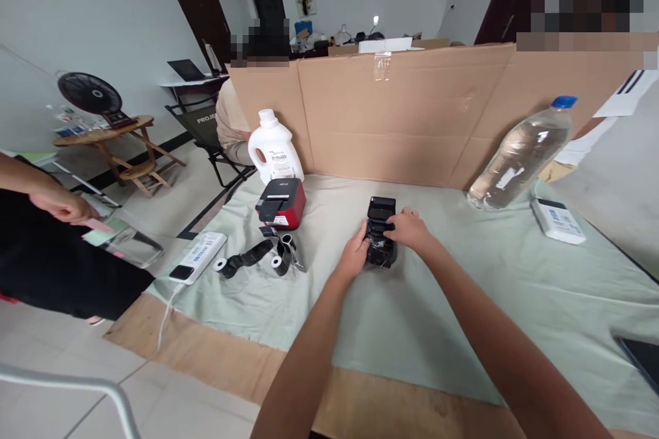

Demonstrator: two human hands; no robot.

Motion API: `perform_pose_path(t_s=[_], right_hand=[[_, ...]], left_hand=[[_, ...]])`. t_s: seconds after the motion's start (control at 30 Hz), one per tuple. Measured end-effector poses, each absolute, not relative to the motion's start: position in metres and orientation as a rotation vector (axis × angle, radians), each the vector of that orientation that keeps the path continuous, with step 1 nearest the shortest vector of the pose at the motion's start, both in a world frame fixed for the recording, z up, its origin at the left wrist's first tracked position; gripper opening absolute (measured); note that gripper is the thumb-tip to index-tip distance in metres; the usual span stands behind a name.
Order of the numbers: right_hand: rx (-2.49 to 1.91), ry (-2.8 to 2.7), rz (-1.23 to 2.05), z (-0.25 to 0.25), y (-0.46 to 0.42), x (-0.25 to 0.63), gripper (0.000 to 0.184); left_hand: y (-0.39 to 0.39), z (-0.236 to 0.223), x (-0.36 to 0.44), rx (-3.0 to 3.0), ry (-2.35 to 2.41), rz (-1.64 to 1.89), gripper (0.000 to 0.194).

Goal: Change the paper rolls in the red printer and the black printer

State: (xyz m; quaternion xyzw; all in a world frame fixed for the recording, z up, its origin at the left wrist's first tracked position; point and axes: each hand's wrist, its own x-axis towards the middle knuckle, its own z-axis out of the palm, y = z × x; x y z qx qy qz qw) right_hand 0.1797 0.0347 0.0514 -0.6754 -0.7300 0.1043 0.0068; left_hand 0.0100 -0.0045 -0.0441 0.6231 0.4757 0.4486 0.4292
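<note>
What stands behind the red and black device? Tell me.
Behind the red and black device stands a white jug, mostly visible. The device hides the jug's base and anything else low behind it.

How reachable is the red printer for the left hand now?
Probably yes: nothing seems to stand between the left hand and the red printer. The rolls lie off that path, but it'd have to leave the black device.

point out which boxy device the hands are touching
The black oblong plastic device, touched by the left hand and right hand; the squat red-and-black plastic device stands apart, untouched.
</note>
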Motion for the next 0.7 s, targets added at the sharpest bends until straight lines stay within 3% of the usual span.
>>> perform_pose_path(t_s=[0.1, 0.37, 0.7], right_hand=[[-2.157, -2.375, 0.228, 0.059, 0.044, 0.176, 0.047], [-2.030, -2.557, -0.114, 0.052, 0.048, 0.169, 0.033], [-2.107, -2.690, -0.051, 0.060, 0.047, 0.160, 0.026]], left_hand=[[-0.006, -0.042, 0.010, 1.569, 1.197, 1.105, 0.065], [-0.005, -0.042, 0.012, 1.620, 1.230, 1.121, 0.065], [-0.004, -0.037, 0.012, 1.604, 1.229, 1.105, 0.065]])
